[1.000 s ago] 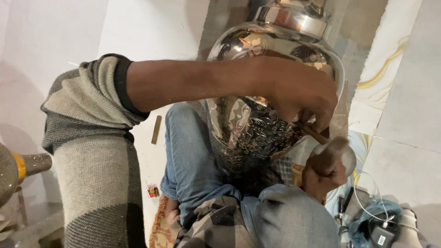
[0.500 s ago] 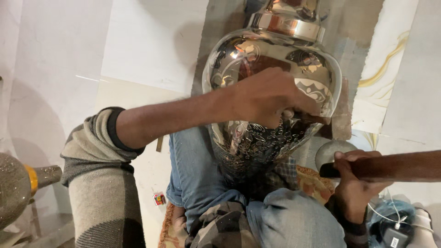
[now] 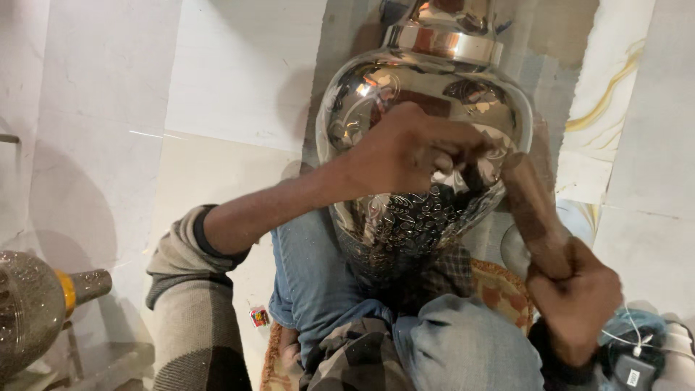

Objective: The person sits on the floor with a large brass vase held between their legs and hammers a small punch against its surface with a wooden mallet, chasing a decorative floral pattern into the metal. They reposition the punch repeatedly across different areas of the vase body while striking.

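A large shiny metal vase (image 3: pixel 405 94) with engraved leaf patterns on its lower half lies across my lap, between my jeans-clad legs (image 3: pixel 318 282). My left hand (image 3: pixel 402 152) rests on the vase's belly, its fingers pinched shut on what looks like a small dark tool (image 3: pixel 472 172) pressed against the metal. My right hand (image 3: pixel 575 304) is at the lower right. It grips a brown wooden mallet handle (image 3: pixel 532 210), which points up so that its upper end sits beside the left fingers at the vase's side.
A textured metal vessel with a yellow band (image 3: pixel 32 311) lies at the lower left. A patterned cushion (image 3: pixel 503 286) sits under the vase. A white cable and dark device (image 3: pixel 630 366) are at the lower right, and a small red scrap (image 3: pixel 258 316) lies on the pale tiled floor (image 3: pixel 108 108).
My right hand has swung the wooden handle from lying level at the right up against the vase beside my left hand. My left hand has stayed on the vase's belly.
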`<action>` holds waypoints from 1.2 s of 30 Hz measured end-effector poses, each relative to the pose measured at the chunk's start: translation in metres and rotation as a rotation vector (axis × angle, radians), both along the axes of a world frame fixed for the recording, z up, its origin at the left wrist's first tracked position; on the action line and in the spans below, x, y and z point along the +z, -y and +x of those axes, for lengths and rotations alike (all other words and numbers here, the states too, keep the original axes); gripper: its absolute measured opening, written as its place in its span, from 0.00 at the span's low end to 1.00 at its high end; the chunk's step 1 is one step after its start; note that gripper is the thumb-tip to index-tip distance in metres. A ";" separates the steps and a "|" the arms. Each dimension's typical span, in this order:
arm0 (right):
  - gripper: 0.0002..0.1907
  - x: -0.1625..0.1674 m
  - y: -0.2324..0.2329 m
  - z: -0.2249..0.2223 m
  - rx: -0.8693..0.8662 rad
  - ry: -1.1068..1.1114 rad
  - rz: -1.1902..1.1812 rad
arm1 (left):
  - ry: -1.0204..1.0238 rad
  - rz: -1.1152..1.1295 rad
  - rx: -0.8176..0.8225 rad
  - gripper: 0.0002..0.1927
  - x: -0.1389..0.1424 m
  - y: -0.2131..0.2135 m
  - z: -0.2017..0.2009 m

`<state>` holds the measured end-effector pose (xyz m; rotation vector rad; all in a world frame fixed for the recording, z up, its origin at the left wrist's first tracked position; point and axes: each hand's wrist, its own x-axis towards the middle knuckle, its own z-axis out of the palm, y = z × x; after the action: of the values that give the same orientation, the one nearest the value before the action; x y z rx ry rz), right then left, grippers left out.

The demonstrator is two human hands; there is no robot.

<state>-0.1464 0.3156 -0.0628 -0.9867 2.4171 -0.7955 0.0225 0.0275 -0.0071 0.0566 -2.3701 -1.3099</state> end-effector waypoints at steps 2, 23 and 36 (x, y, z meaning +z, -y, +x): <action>0.11 -0.025 -0.003 0.001 -0.072 0.126 -0.064 | 0.001 0.175 0.173 0.20 0.002 -0.008 -0.010; 0.39 -0.048 0.007 -0.105 0.134 0.157 -0.430 | 0.016 -0.091 0.526 0.23 -0.024 -0.066 -0.091; 0.35 0.085 0.009 -0.195 0.386 0.031 -0.046 | 0.064 -0.134 0.424 0.29 -0.010 -0.067 -0.121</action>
<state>-0.3410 0.3061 0.0223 -1.3907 2.0933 -0.7194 -0.0986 0.0946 -0.0172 0.5356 -2.3210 -0.9583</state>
